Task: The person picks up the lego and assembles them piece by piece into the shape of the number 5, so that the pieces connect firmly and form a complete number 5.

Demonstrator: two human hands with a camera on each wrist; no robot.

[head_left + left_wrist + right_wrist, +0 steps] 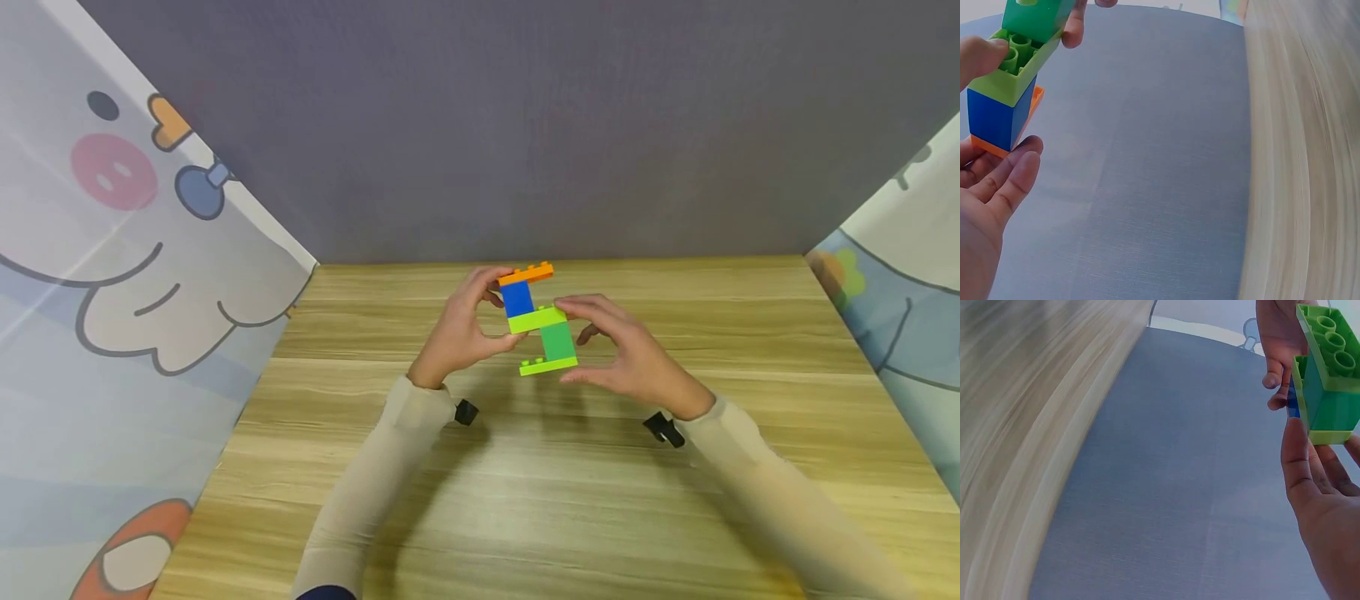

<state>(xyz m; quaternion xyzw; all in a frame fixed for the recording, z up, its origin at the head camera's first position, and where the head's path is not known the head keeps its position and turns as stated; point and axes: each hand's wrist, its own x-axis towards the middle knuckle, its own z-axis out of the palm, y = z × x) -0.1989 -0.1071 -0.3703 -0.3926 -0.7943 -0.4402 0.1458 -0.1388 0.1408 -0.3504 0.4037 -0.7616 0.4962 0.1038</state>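
Note:
A stepped stack of toy building bricks [537, 318] is held up above the table between both hands. From top to bottom it has an orange piece [527, 273], a blue brick [517, 299], a lime piece [537, 319], a green brick [558, 342] and another lime piece [549, 366]. My left hand [459, 329] grips the blue end, fingers at the orange piece and thumb against the middle lime piece. My right hand [632, 354] holds the green end, with a fingertip on the middle lime piece and the thumb by the lower one. Hollow undersides show in the right wrist view.
A wood-grain table [525, 500] lies under both arms. Behind it rises a grey panel [525, 125]. Cartoon-printed sheets [225, 275] flank the left and right sides. Small black devices [466, 412] sit at both wrists.

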